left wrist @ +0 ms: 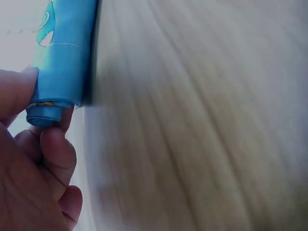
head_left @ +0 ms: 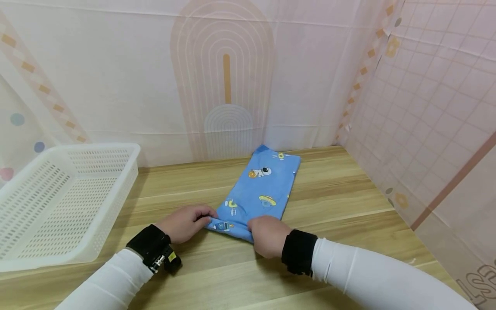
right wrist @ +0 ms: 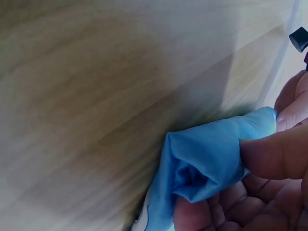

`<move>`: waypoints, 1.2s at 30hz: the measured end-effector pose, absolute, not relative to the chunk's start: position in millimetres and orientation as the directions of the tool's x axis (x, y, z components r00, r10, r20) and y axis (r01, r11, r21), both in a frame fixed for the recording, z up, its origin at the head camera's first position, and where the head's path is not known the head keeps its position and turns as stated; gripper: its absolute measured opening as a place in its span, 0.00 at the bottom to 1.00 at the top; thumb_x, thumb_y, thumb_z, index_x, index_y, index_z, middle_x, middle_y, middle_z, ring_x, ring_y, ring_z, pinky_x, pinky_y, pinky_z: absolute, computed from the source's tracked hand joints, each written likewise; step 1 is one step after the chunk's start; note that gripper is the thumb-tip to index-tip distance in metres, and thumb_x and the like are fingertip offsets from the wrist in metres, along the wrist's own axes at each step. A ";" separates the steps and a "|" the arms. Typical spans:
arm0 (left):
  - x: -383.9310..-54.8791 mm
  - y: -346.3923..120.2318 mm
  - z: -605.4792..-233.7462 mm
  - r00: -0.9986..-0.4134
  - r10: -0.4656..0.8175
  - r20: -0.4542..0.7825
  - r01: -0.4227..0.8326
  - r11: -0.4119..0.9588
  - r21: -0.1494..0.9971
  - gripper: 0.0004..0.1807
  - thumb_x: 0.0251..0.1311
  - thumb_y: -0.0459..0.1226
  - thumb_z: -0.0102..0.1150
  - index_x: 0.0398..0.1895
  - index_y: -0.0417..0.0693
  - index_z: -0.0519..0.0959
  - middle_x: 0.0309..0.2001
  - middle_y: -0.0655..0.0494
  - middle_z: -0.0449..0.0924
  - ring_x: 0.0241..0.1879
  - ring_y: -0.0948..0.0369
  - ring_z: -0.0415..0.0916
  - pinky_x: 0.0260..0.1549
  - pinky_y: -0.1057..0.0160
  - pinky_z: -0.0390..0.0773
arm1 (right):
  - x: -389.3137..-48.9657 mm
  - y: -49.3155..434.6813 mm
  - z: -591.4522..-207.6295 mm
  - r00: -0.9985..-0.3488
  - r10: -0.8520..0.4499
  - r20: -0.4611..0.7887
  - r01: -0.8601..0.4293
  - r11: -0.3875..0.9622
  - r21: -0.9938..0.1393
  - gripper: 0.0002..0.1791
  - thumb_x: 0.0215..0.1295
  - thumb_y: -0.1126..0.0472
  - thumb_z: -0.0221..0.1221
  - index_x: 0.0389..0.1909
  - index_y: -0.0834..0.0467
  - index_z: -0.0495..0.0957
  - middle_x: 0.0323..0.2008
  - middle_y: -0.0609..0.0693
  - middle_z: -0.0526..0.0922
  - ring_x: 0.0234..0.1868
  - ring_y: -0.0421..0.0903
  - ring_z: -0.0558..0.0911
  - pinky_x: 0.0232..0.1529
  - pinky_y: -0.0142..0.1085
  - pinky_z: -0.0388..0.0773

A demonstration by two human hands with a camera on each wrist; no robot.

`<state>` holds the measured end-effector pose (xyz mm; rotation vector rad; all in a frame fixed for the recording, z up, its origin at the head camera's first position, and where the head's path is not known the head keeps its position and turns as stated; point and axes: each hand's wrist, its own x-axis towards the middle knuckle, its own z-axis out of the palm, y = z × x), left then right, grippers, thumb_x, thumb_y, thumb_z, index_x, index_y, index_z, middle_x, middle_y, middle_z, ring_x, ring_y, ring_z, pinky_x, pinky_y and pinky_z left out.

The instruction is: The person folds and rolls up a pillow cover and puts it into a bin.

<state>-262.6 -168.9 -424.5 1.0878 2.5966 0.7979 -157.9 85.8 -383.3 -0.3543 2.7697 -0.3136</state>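
A blue cloth [head_left: 257, 185] printed with an astronaut, a saucer and a rocket lies as a long folded strip, its near end turned into a roll [head_left: 232, 230]. My left hand [head_left: 187, 221] pinches the left end of that roll between thumb and fingers. In the left wrist view, the coiled layers [left wrist: 45, 114] show at the roll's end by the fingertips. At the roll's other end, my right hand [head_left: 269, 236] grips the cloth. The right wrist view shows the thumb on the blue fabric [right wrist: 207, 149] and fingers under it, beside a hollow, loosely coiled end.
On the left stands a white perforated plastic basket [head_left: 116, 193]. The wood-grain table [head_left: 329, 206] meets a patterned backdrop [head_left: 310, 86] behind the cloth and another on the right. A black band [head_left: 302, 252] wraps each wrist.
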 end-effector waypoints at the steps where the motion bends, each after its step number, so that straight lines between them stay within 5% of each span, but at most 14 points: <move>1: -262.6 -168.1 -424.7 -0.705 0.710 0.009 0.595 0.584 0.552 0.11 0.79 0.37 0.53 0.50 0.62 0.85 0.52 0.63 0.86 0.55 0.61 0.79 0.59 0.49 0.78 | -158.4 86.4 -383.7 -0.914 -0.276 -0.297 -0.202 0.945 -0.257 0.07 0.69 0.70 0.61 0.41 0.55 0.81 0.31 0.45 0.79 0.32 0.43 0.75 0.37 0.32 0.76; 8: -262.8 -163.0 -427.4 -0.706 0.708 -0.015 0.592 0.602 0.536 0.12 0.79 0.37 0.53 0.52 0.57 0.86 0.52 0.60 0.87 0.56 0.58 0.80 0.61 0.46 0.79 | -162.2 90.7 -385.5 -0.915 -0.277 -0.294 -0.201 0.943 -0.264 0.10 0.70 0.70 0.61 0.47 0.57 0.84 0.38 0.46 0.83 0.36 0.41 0.75 0.46 0.33 0.79; 13: -261.9 -160.5 -427.3 -0.719 0.694 -0.032 0.578 0.623 0.527 0.11 0.78 0.38 0.54 0.51 0.56 0.87 0.52 0.60 0.87 0.54 0.59 0.80 0.61 0.46 0.79 | -164.1 92.0 -386.0 -0.920 -0.269 -0.285 -0.186 0.940 -0.287 0.07 0.72 0.69 0.60 0.46 0.57 0.81 0.35 0.46 0.82 0.34 0.41 0.76 0.41 0.32 0.78; 20: -262.3 -157.8 -429.2 -0.741 0.670 -0.038 0.542 0.631 0.555 0.03 0.77 0.42 0.58 0.42 0.60 0.80 0.33 0.65 0.77 0.33 0.65 0.72 0.36 0.64 0.72 | -163.1 92.7 -386.3 -0.937 -0.258 -0.235 -0.179 0.934 -0.310 0.07 0.71 0.69 0.61 0.43 0.55 0.76 0.31 0.46 0.77 0.32 0.42 0.74 0.35 0.31 0.75; 24: -260.9 -155.8 -427.6 -0.753 0.658 0.000 0.558 0.640 0.529 0.04 0.75 0.42 0.62 0.38 0.60 0.80 0.30 0.66 0.76 0.31 0.66 0.71 0.33 0.65 0.71 | -161.6 92.9 -388.3 -0.943 -0.275 -0.187 -0.224 0.941 -0.253 0.05 0.71 0.69 0.62 0.40 0.55 0.79 0.31 0.46 0.77 0.34 0.41 0.73 0.35 0.31 0.75; 32: -258.6 -154.8 -426.4 -0.729 0.678 0.099 0.634 0.613 0.472 0.03 0.69 0.40 0.68 0.42 0.57 0.89 0.42 0.66 0.82 0.40 0.68 0.77 0.45 0.60 0.80 | -157.5 95.0 -390.2 -0.934 -0.345 -0.092 -0.332 0.934 -0.136 0.04 0.68 0.70 0.63 0.36 0.58 0.85 0.30 0.48 0.82 0.34 0.42 0.78 0.38 0.34 0.79; 36: -257.0 -156.8 -427.8 -0.705 0.705 0.073 0.647 0.598 0.472 0.14 0.62 0.48 0.75 0.48 0.56 0.90 0.45 0.67 0.82 0.41 0.67 0.76 0.44 0.63 0.79 | -155.8 96.5 -390.6 -0.919 -0.387 -0.074 -0.382 0.921 -0.082 0.04 0.69 0.69 0.62 0.34 0.59 0.84 0.29 0.49 0.83 0.33 0.42 0.79 0.38 0.36 0.82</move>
